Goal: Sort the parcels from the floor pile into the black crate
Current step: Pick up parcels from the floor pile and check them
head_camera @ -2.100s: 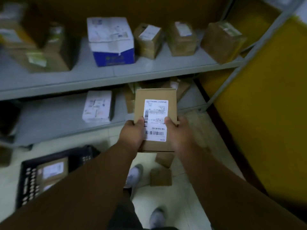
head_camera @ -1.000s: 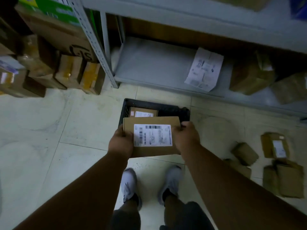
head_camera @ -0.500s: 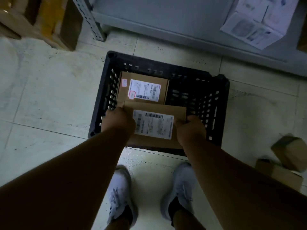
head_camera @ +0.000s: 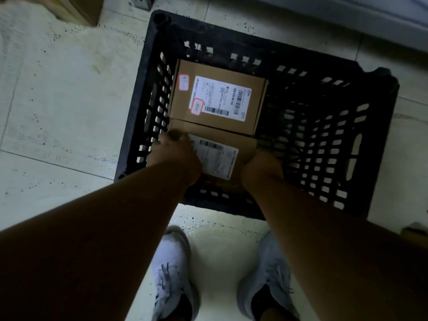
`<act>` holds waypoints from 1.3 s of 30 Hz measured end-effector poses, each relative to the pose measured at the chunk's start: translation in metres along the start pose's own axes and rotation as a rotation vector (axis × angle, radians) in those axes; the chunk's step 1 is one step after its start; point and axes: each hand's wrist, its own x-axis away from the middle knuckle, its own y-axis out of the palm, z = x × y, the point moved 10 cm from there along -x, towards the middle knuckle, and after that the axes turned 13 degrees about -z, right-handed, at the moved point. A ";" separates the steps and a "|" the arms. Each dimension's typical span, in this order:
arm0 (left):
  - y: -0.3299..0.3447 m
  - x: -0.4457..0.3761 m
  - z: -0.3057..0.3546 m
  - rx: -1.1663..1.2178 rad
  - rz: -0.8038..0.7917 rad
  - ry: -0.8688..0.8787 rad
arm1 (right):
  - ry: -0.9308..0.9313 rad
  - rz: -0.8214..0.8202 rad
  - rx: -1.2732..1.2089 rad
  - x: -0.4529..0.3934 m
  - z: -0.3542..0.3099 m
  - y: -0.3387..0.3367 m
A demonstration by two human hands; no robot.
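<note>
At the bottom of the frame two pale grey lace-up trainers [head_camera: 172,278] stand on the speckled cream floor tiles [head_camera: 58,107], toes toward the crate, and two bare forearms run up from the lower corners to meet just below the centre. The left hand [head_camera: 176,154] grips the left end of a flat brown cardboard parcel with a white barcode label [head_camera: 220,158], its fingers curled over the far left corner and partly covering the label's edge; the right hand [head_camera: 260,169] clamps the parcel's right end, knuckles up, fingertips hidden under the box. That parcel sits low inside the black slotted plastic crate [head_camera: 324,147], in its near left part, though whether it rests on the bottom cannot be told. Just beyond it, touching or nearly touching along the long edge, lies a second brown cardboard box with a white shipping label and two red-bordered stickers [head_camera: 217,98], set against the crate's left wall in the far left part. The right half of the crate shows only dark lattice. In the upper left corner a brown carton edge [head_camera: 76,8] sits on the floor, and along the top right runs a pale grey shelf edge [head_camera: 370,24]
</note>
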 end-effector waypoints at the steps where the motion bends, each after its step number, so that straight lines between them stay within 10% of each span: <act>1: -0.005 -0.001 0.000 -0.049 0.045 -0.007 | -0.025 -0.001 0.024 -0.003 -0.009 0.002; 11: -0.019 0.026 0.031 -0.015 0.046 0.136 | 0.002 -0.007 0.124 0.026 -0.022 -0.017; 23: -0.108 0.259 0.104 -0.068 0.271 0.377 | -0.263 0.255 0.039 0.253 -0.023 -0.161; 39: -0.134 0.587 0.230 -0.282 0.429 0.797 | 0.087 0.617 -0.327 0.566 0.217 -0.246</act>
